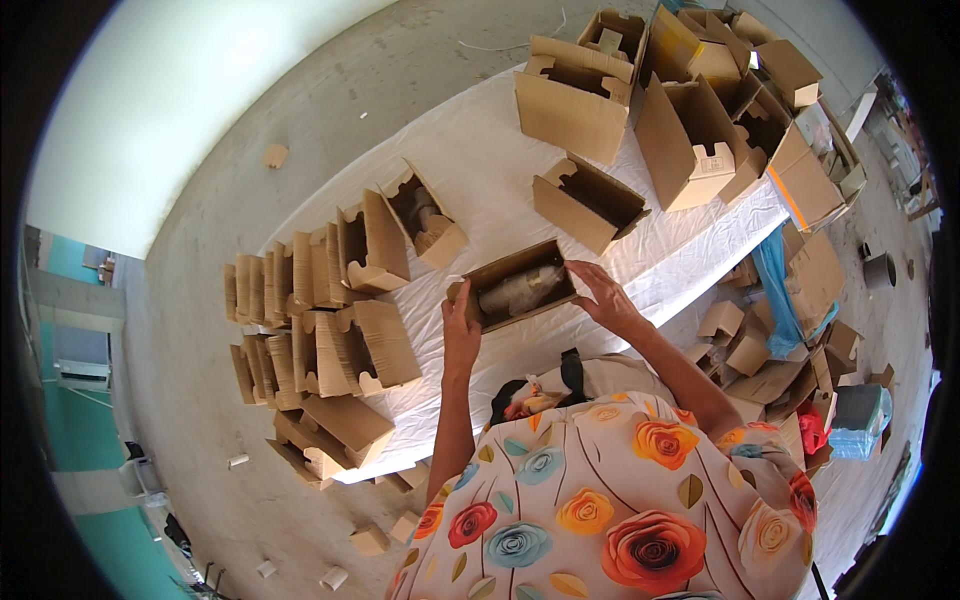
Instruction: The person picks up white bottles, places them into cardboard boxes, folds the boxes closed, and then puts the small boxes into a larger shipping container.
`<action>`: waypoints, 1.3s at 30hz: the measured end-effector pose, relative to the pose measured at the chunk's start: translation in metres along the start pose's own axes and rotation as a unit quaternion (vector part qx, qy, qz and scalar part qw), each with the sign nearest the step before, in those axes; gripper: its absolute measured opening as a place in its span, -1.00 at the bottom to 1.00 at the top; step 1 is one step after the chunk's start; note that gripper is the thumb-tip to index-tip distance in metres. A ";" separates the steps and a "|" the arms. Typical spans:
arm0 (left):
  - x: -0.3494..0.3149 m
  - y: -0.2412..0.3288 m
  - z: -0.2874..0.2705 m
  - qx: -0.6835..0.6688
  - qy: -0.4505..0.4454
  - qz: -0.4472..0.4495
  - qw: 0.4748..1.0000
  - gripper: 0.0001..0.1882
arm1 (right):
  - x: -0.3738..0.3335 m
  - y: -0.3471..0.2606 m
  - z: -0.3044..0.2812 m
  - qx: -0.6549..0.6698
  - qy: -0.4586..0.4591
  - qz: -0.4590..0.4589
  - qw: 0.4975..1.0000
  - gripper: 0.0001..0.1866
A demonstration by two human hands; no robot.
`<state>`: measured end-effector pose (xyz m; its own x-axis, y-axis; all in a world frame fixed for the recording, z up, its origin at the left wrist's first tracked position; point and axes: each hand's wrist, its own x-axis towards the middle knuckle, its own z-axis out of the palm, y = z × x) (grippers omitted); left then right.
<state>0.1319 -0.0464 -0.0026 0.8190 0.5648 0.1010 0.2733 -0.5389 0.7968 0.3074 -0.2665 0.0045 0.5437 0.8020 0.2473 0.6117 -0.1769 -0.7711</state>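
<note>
An open-topped brown cardboard box (507, 267) is between my hands over the white-covered table (470, 130). Inside it lies a roughly cylindrical item (522, 291) in cloudy, see-through wrapping. My left hand (461, 328) grips the box's left end, with the thumb by the rim. On the right end, my right hand (603, 298) holds the edge with bent fingers. Just beyond stands another open box (585, 215), whose inside looks dark. To the left, an open box (440, 240) has something greyish in it.
Rows of open cardboard boxes (385, 345) cover the table's left end. Larger cartons (575, 115) crowd the far right. Beside the table on the right, a floor pile holds loose cardboard (750, 350) and blue plastic sheeting (775, 290). Small scraps (370, 541) dot the concrete floor.
</note>
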 end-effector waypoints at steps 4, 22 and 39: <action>0.000 -0.003 0.000 -0.007 0.039 0.028 0.999 -0.19 | 0.009 0.008 0.010 -0.032 -0.003 -0.053 0.998 -0.38; -0.005 -0.012 0.006 -0.228 0.001 -0.061 0.972 -0.60 | 0.026 0.026 0.014 -0.064 -0.118 0.084 0.987 0.06; -0.005 -0.006 0.003 -0.053 -0.016 0.060 0.997 -0.50 | 0.047 0.027 0.002 -0.074 -0.209 0.121 0.968 0.15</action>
<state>0.1275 -0.0477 -0.0097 0.8583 0.4801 0.1812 0.1200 -0.5311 0.8388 0.3487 -0.2326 -0.0062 0.4205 0.8819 -0.2133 0.5873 -0.4438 -0.6769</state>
